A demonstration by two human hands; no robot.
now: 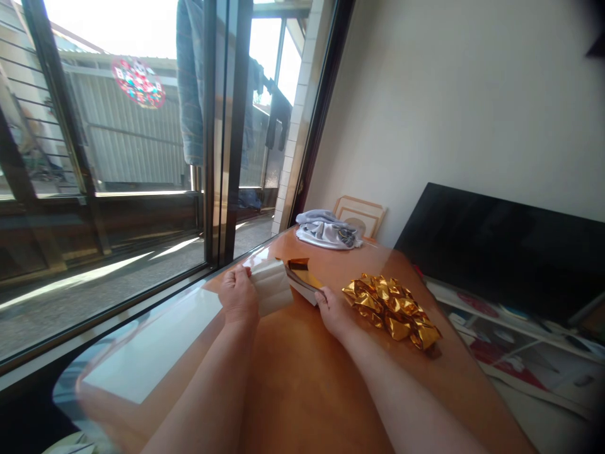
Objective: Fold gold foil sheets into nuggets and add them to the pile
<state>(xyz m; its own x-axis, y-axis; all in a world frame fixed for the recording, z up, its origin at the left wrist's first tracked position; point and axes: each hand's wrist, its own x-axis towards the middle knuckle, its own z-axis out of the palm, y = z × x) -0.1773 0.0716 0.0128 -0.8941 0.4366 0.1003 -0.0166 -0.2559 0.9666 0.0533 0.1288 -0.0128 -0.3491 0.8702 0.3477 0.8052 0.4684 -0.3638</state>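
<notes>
Presently both hands grip one folded sheet [273,285] above the worktop [302,378]: left hand [239,296] fingers closed on its near-left edge, right hand [332,310] pinching its gold-faced right end.

Both bare forearms reach forward, converging slightly. The left hand [239,296] is curled, knuckles up, fingers [243,272] pinched closed at the far edge. The right hand [332,310] lies lower, palm turned inward, its fingers [322,295] pinched closed too.
</notes>
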